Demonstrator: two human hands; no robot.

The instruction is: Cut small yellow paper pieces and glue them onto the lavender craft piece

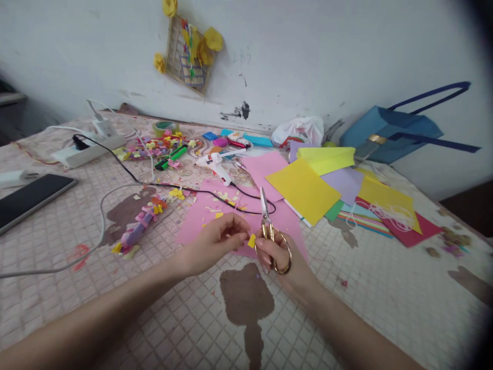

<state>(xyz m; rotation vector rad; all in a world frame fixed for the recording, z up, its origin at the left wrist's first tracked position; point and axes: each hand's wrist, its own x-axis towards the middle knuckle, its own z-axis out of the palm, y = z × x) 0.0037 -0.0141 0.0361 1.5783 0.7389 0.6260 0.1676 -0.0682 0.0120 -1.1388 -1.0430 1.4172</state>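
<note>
My right hand (275,252) grips gold-handled scissors (265,216), whose blades point up and away and look closed. A small yellow paper piece (251,241) sits between the fingertips of my two hands, against the right fingers; whether the left fingers touch it too, I cannot tell. My left hand (215,239) is curled, with thumb and fingertips drawn near each other. Beneath both hands lies a pink paper sheet (192,221) strewn with tiny yellow and pale scraps. Left of it rests a purple stick (138,228) covered with small coloured paper pieces.
A white glue gun (215,165) and its black cable (196,190) lie beyond my hands. Coloured paper sheets (304,187) spread to the right, near a blue bag (389,133). A power strip (90,150), phone (36,198) and green cutter (171,158) are leftward.
</note>
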